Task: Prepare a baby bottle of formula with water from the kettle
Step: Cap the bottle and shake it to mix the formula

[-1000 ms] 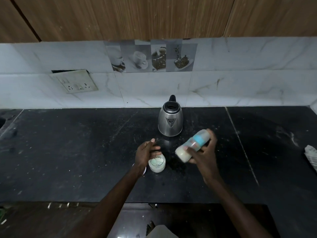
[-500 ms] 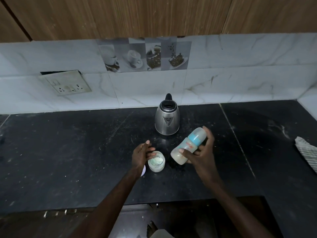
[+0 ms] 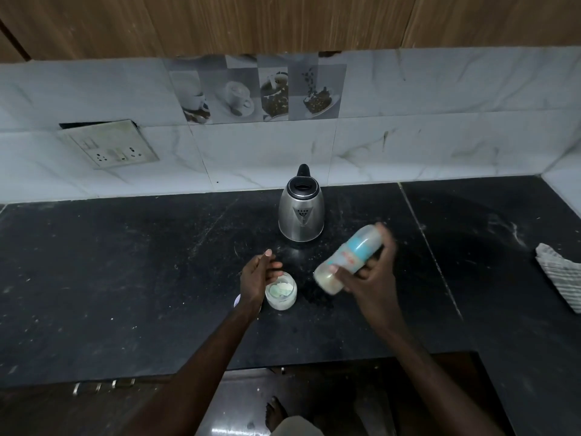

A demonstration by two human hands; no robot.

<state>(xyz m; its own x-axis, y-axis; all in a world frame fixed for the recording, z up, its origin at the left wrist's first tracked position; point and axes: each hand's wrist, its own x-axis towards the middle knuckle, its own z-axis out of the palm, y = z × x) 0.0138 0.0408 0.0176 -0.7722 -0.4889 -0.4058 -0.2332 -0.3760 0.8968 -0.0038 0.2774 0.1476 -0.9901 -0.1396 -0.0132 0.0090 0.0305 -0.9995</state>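
The tilted bottle [image 3: 349, 258] is clamped in the right hand [image 3: 372, 280], near of the kettle [image 3: 301, 212]. The left hand [image 3: 256, 278] is laid against the open jar [image 3: 281, 294]; whether it is gripped cannot be told. If the bottle's top is loose, its contents could be spilt.

We've got a shiny metal kettle [image 3: 301, 215], a see-through plastic bottle [image 3: 347, 259], a scuffed black stone surface [image 3: 125, 278], a woven striped cloth [image 3: 559, 275], wood-grain cabinets [image 3: 283, 23] above.

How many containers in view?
3: kettle at the back of the counter; open jar beside the left hand; bottle tilted in the right hand. No others visible.
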